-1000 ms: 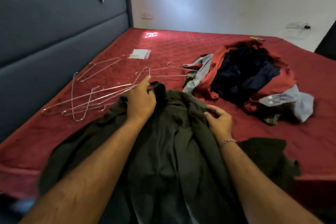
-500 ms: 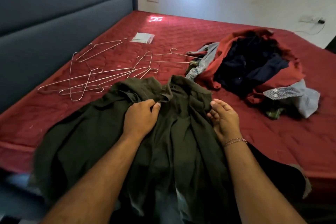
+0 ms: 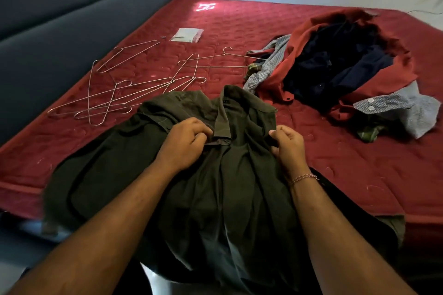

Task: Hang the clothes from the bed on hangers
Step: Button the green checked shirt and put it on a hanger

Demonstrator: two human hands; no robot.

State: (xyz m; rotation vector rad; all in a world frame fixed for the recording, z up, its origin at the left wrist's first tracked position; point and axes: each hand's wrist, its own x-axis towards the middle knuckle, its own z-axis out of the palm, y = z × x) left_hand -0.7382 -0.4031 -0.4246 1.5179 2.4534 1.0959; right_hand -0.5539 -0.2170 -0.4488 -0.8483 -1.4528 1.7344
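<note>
a: where is the shirt we're working on?

b: the dark green shirt (image 3: 215,175) lies spread over the near edge of the bed (image 3: 359,175), collar toward the far side, its lower part hanging off toward us.

a: and our grip on it?

b: our left hand (image 3: 185,137) has its fingers curled in, pinching the fabric just left of the collar. our right hand (image 3: 286,141) is curled too, gripping a fold of the shirt just right of the collar. a thin bracelet (image 3: 303,177) sits on that wrist.

a: the hangers?

b: a loose tangle of wire hangers (image 3: 124,93) lies on the bed to the far left of the shirt, near the blue headboard (image 3: 72,19), none of them in our hands.

a: what else do we see?

b: a pile of clothes (image 3: 335,67) to the far right, a red garment wrapped around dark blue ones, with a grey patterned piece at its edge. a small clear packet (image 3: 187,35) lies beyond the hangers; we cannot tell what it holds.
</note>
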